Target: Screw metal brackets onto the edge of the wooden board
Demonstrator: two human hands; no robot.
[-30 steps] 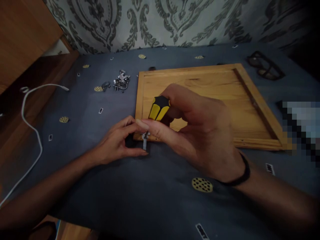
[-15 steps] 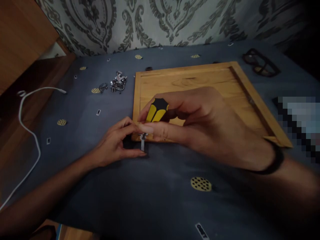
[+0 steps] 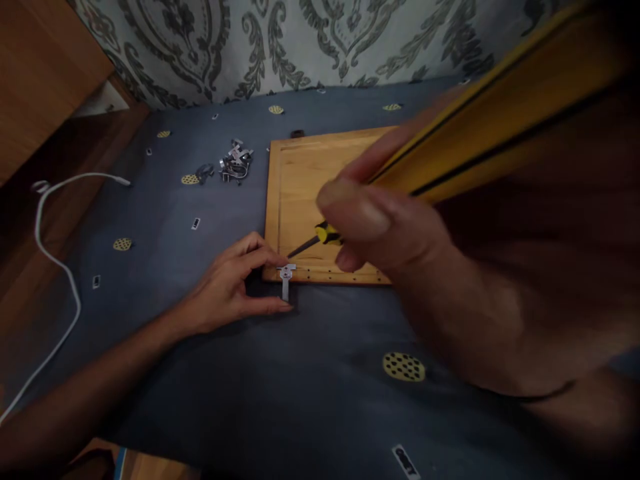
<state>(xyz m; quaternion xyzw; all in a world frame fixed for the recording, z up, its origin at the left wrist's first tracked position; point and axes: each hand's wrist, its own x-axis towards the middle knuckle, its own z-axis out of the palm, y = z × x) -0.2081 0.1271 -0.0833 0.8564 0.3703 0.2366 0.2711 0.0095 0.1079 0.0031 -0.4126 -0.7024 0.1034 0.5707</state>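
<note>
My left hand pinches a small silver T-shaped metal bracket between thumb and fingers. The bracket sits at the near left corner of a wooden panel, its arm sticking out past the edge. In my right hand, blurred and close to the camera, is a yellow and black screwdriver. Its handle tilts up to the right and its dark shaft slants down toward the bracket; I cannot tell if the tip touches anything. The right part of the panel is hidden behind my right hand.
A pile of metal pieces lies on the blue patterned cloth left of the panel. A white cable runs down the left side. Small dark holes line the panel's near edge. A patterned curtain hangs behind.
My right hand has risen toward the camera and tipped the screwdriver over to the right, baring the bracket and the panel's near edge. My left hand stays in place on the bracket.
</note>
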